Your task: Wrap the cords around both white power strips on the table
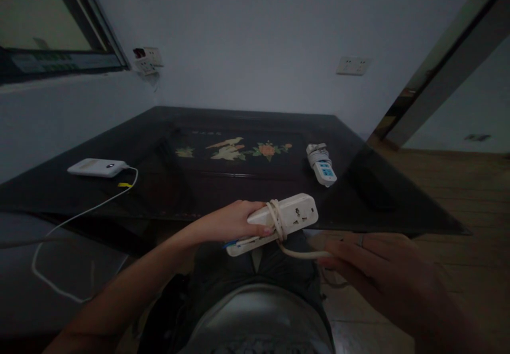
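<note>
My left hand [241, 221] is closed around a white power strip [299, 213], held tilted over the near edge of the table. A few turns of its off-white cord [278, 220] are wrapped about the strip's middle. From there the cord runs right into my right hand [370, 269], whose fingers are closed on it; that hand is somewhat blurred. A bit of blue shows at the strip's lower left end. Farther back on the right lies a second power strip [325, 171] with blue sockets, its own cord bundled around it.
The dark table [159, 194] has a glossy top with a bird-and-flower picture. At its left lies a white power bank [98, 167] with a white cable [91, 205] trailing off the edge. Wall sockets [353, 66] are behind; a doorway is at the right.
</note>
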`<action>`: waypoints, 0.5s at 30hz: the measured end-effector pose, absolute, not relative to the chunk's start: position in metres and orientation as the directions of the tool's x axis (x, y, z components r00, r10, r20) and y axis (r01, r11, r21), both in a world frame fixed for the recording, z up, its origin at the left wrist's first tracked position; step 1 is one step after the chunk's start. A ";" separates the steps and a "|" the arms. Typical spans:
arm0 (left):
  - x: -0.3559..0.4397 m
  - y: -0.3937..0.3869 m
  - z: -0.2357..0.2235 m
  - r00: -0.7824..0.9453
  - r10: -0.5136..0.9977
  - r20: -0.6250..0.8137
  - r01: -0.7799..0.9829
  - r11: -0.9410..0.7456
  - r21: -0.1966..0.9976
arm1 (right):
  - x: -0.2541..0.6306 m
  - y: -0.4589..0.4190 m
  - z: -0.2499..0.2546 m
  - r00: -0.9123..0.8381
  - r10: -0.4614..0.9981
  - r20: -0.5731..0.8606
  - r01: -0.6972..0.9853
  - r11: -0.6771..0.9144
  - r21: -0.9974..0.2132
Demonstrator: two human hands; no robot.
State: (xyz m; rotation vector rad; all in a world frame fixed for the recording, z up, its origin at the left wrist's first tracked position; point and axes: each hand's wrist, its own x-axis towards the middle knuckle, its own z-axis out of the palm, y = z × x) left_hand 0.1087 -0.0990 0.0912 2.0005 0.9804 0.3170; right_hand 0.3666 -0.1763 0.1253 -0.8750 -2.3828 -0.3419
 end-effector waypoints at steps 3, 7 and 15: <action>0.109 -0.101 0.091 0.668 0.725 -0.165 0.561 -0.346 0.752 | 0.363 -0.172 0.127 -0.619 0.535 0.574 0.671 0.740 0.033; 0.112 -0.104 0.090 0.696 0.680 -0.228 0.592 -0.366 0.718 | 0.356 -0.158 0.132 -0.632 0.552 0.543 0.678 0.734 0.043; 0.119 -0.123 0.097 0.710 0.635 -0.305 0.666 -0.463 0.585 | 0.338 -0.116 0.131 -0.681 0.628 0.377 0.640 0.761 -0.111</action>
